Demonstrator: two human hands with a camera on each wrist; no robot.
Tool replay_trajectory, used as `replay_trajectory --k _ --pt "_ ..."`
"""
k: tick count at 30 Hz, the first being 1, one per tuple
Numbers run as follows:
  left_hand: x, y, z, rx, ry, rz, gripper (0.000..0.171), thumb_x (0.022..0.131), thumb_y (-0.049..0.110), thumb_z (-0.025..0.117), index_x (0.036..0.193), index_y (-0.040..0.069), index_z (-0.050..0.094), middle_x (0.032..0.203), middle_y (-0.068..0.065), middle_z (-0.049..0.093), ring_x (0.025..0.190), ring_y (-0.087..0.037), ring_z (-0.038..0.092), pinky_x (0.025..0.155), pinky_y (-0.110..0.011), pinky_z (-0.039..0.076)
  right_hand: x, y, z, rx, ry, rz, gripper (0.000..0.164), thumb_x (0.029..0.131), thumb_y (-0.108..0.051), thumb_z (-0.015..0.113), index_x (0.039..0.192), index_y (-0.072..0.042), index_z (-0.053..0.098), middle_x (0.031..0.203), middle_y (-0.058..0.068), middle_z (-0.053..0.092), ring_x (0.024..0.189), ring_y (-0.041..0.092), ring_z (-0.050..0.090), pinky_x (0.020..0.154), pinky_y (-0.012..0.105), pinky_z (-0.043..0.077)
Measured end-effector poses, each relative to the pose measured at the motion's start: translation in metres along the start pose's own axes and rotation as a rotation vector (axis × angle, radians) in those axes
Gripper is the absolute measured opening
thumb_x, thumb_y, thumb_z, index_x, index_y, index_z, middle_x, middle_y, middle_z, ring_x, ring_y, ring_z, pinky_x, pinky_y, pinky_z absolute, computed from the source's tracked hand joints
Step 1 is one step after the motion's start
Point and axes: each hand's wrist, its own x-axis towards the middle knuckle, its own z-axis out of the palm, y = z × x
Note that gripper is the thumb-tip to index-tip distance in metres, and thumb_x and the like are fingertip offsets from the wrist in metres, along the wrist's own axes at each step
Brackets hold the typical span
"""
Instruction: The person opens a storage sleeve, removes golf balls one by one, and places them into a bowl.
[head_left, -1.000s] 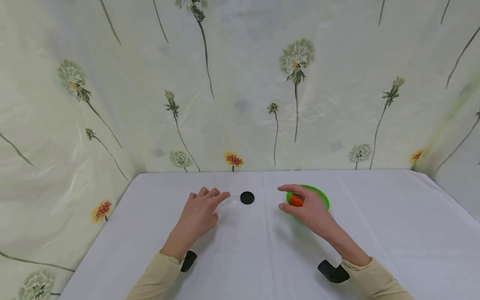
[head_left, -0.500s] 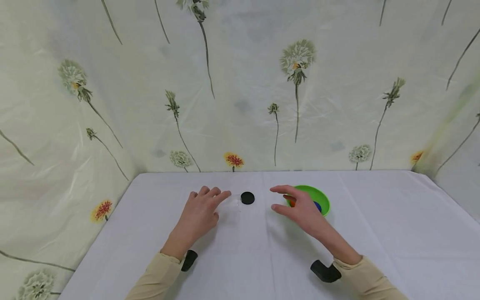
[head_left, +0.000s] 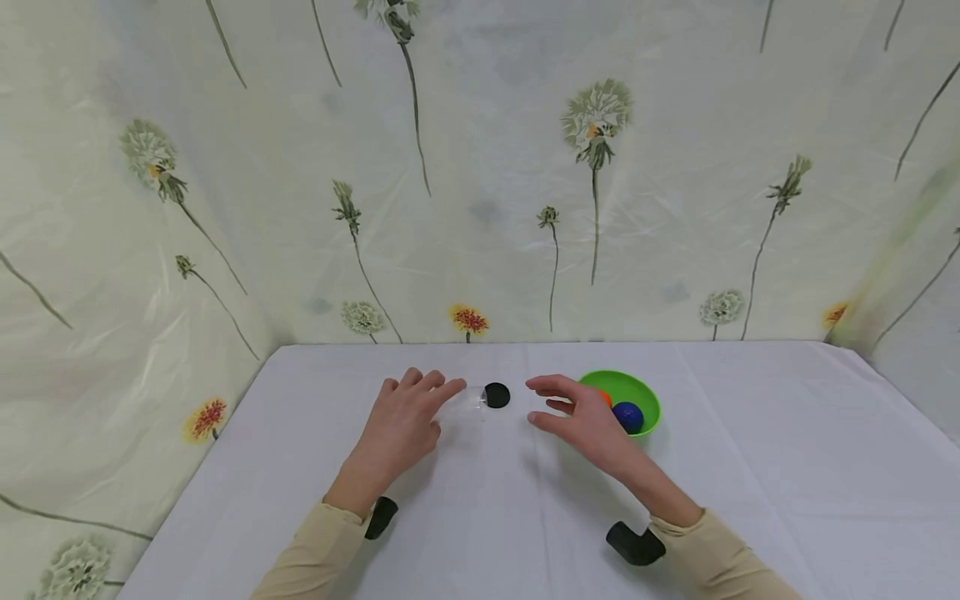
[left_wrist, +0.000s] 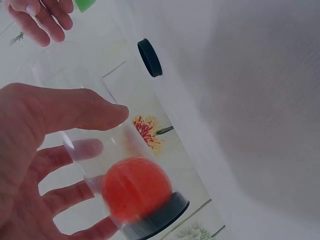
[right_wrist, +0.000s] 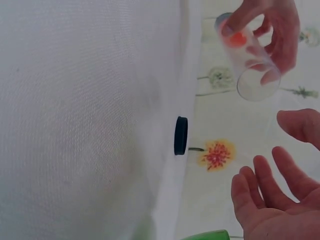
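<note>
A clear plastic tube [left_wrist: 112,142] with a black end cap [left_wrist: 160,217] is gripped by my left hand [head_left: 397,429], thumb on one side and fingers on the other. Inside it, a red-orange ball [left_wrist: 136,190] lies against the capped end. The tube's other end is uncovered and tilts toward my right hand [head_left: 588,425]. That hand is in the air just left of a green bowl [head_left: 611,380], thumb and fingers spread apart with nothing between them. A black round lid [head_left: 498,396] lies on the table between the hands.
In the green bowl sit a blue ball [head_left: 628,417] and an orange ball [head_left: 606,398], the latter partly hidden by my right hand. A white cloth [head_left: 787,467] covers the table. Behind it hangs a flower-patterned curtain [head_left: 487,167].
My right hand has moved left, away from above the bowl toward the tube, uncovering the blue ball. My left hand with the tube has shifted only slightly right.
</note>
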Motion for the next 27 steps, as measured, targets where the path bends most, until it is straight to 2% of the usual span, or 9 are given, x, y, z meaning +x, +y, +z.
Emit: replay_trajectory --k 14,23,27 --pt "0.005 0.003 -0.005 -0.008 -0.008 -0.026 0.059 0.08 0.003 0.072 0.131 0.029 0.06 0.115 0.003 0.06 0.103 -0.021 0.052 0.083 -0.045 0.045 0.004 -0.003 0.013 0.046 -0.019 0.11 0.043 0.09 -0.017 0.073 0.13 -0.009 0.06 0.131 0.009 0.059 0.119 0.036 0.056 0.095 0.039 0.049" --pt "0.005 0.005 -0.005 -0.006 0.001 -0.012 0.059 0.08 0.003 0.073 0.131 0.029 0.061 0.117 0.002 0.06 0.104 -0.022 0.052 0.084 -0.044 0.044 0.006 -0.005 0.021 0.108 -0.047 0.119 0.046 0.09 -0.016 0.072 0.133 -0.007 0.057 0.134 0.014 0.056 0.117 0.034 0.058 0.091 0.038 0.052" --pt "0.005 0.005 -0.006 0.011 -0.001 -0.004 0.058 0.081 0.005 0.073 0.132 0.03 0.06 0.117 0.002 0.06 0.104 -0.022 0.051 0.085 -0.044 0.044 0.006 -0.005 0.025 0.115 -0.058 0.136 0.047 0.09 -0.019 0.073 0.133 -0.01 0.058 0.133 0.011 0.057 0.118 0.031 0.058 0.09 0.038 0.052"
